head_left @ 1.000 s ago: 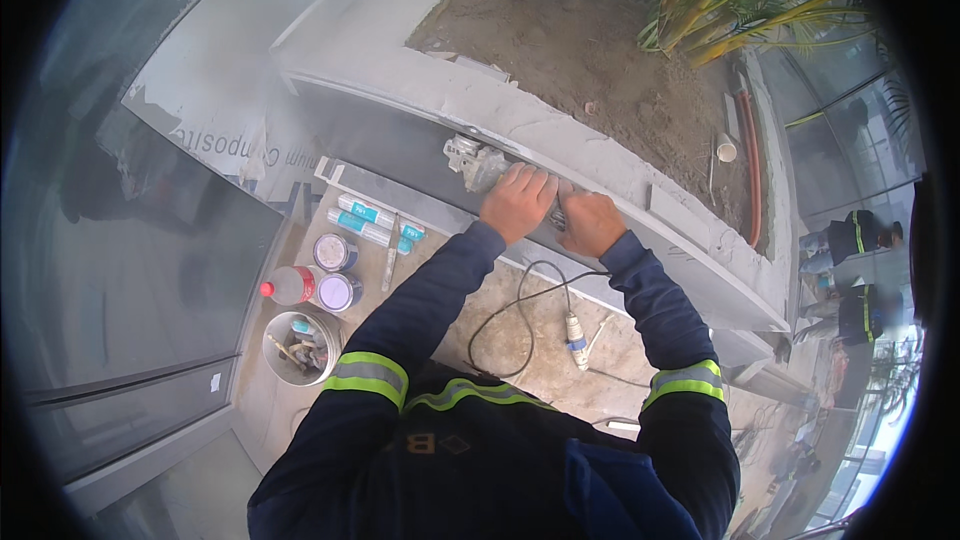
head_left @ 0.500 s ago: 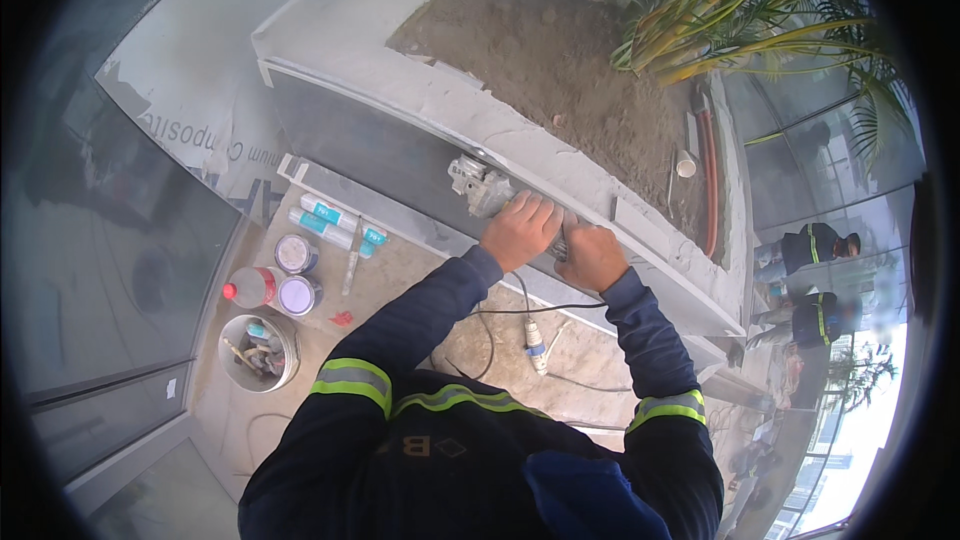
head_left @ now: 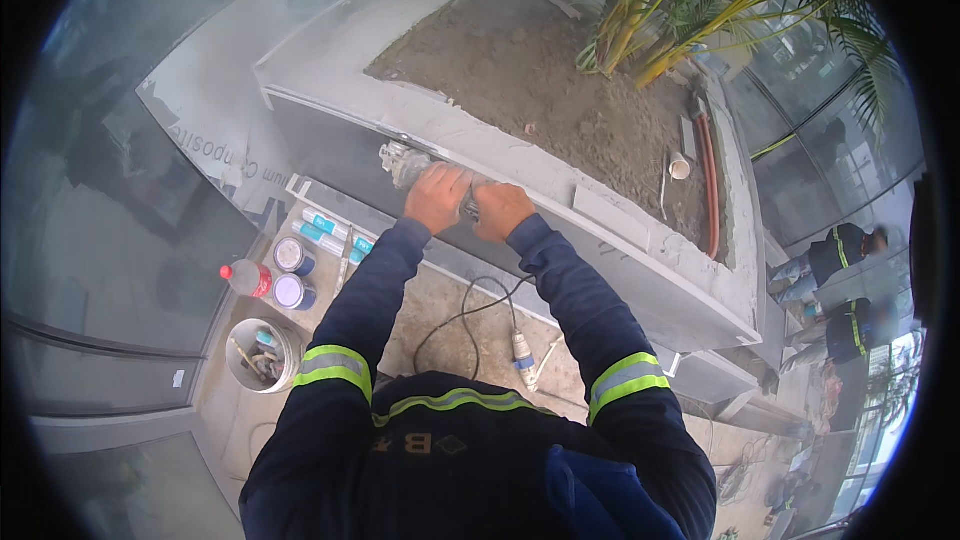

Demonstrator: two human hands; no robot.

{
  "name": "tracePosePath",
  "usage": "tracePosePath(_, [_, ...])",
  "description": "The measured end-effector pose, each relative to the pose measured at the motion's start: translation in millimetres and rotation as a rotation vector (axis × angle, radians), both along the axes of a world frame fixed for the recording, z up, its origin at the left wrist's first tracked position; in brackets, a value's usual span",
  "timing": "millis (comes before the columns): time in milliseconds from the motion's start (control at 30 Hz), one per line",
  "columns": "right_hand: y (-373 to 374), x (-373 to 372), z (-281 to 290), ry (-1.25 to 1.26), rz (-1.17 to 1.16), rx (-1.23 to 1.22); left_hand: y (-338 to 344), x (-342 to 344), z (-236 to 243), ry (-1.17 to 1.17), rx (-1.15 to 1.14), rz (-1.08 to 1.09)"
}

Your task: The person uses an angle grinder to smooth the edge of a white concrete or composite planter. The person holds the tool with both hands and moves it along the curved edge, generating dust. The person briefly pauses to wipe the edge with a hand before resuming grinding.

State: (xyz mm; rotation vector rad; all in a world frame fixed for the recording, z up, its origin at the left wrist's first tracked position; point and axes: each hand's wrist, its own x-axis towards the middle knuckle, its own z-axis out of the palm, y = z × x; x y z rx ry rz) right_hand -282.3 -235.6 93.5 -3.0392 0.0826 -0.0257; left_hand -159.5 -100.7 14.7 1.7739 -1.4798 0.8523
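A grey, dust-covered power tool [head_left: 402, 166] lies against the upper edge of the dark grey panel [head_left: 318, 135] on the planter's near side. My left hand [head_left: 432, 198] is wrapped round its body, behind the metal head. Just to the right, my right hand [head_left: 500, 210] grips the rear end of the same tool, fingers curled. A black cable [head_left: 470, 310] loops on the floor below, joined to a pale connector [head_left: 522, 358].
The planter holds soil [head_left: 500, 60], a palm [head_left: 640, 30] and orange pipes [head_left: 708, 190]. At left are tubes [head_left: 320, 232], cans [head_left: 294, 290], a red-capped bottle [head_left: 250, 278] and a bucket [head_left: 250, 368]. Glass panels surround the area; two workers in reflective-striped clothing [head_left: 835, 255] show at right.
Both hands and the tool have shifted leftward along the panel's edge since half a second ago, with both hands still gripping the tool. My forearms have moved left with them.
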Motion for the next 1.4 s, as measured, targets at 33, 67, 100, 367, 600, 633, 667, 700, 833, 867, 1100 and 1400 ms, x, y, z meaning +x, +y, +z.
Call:
tracePosePath(33, [0.7,-3.6,4.4,0.027,0.0,-0.007,0.6,-3.1,0.9,0.002,0.006,-0.003])
tracePosePath(67, [2.2,-6.5,9.0,0.052,0.001,-0.014,0.8,-7.4,1.6,0.003,0.012,-0.005])
tracePosePath(100, [1.6,-12.3,14.5,0.035,0.0,-0.015,-0.9,-13.0,4.1,0.006,0.009,-0.005])
tracePosePath(367, [-11.9,-41.6,14.7,0.09,0.01,-0.063,-14.8,-39.0,1.7,-0.027,-0.045,0.015])
tracePosePath(600, [-4.7,0.1,-6.4,0.007,0.004,-0.003,-2.7,0.0,-12.9,0.032,-0.001,0.02])
tracePosePath(633, [-6.7,3.6,-11.5,-0.003,0.002,0.0,-3.9,0.3,-12.5,0.036,0.008,0.021])
tracePosePath(667, [-11.0,5.1,-15.3,-0.014,0.0,0.004,-5.5,-0.4,-12.1,0.039,0.017,0.021])
tracePosePath(700, [-8.3,4.9,-10.2,0.01,0.0,-0.011,-3.9,-2.2,-12.9,0.051,0.027,0.034])
tracePosePath(833, [-4.8,-20.5,9.6,0.091,-0.034,-0.051,-8.8,-20.0,-5.5,0.025,-0.014,-0.001])
tracePosePath(867, [-7.7,-30.2,13.5,0.106,-0.052,-0.054,-11.7,-30.6,-1.3,0.02,-0.02,-0.007])
tracePosePath(1100, [-16.3,-66.5,24.0,0.074,-0.018,-0.058,-24.2,-62.2,2.5,0.014,-0.011,-0.025])
tracePosePath(1400, [-22.9,-52.6,10.1,0.0,0.015,-0.018,-24.2,-49.3,-3.6,0.016,0.004,0.003])
